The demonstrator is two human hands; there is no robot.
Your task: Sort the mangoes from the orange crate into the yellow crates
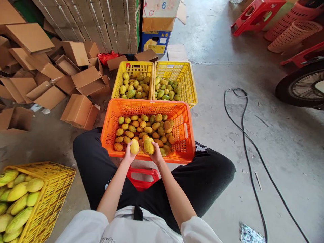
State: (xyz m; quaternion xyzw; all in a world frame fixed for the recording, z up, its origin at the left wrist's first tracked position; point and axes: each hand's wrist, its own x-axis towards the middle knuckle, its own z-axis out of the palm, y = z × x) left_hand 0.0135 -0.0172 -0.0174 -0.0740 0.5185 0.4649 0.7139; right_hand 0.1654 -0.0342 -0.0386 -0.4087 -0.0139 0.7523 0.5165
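Observation:
I sit with an orange crate [126,109] of yellow-brown mangoes between my knees. My left hand [129,154] is closed round a yellow mango [134,146] at the crate's near edge. Beside it, my right hand [155,156] grips another yellow mango [149,145]. Both fruits are held just above the pile. Behind the orange crate stand two yellow crates, the left yellow crate [134,69] with yellow-green mangoes and the right yellow crate [179,71] with greener ones.
A yellow crate [49,189] of large pale mangoes stands at my lower left. Cardboard boxes [78,111] lie scattered on the left. A black cable [249,158] snakes over the concrete floor on the right. A wheel [302,86] and red stools [255,15] stand far right.

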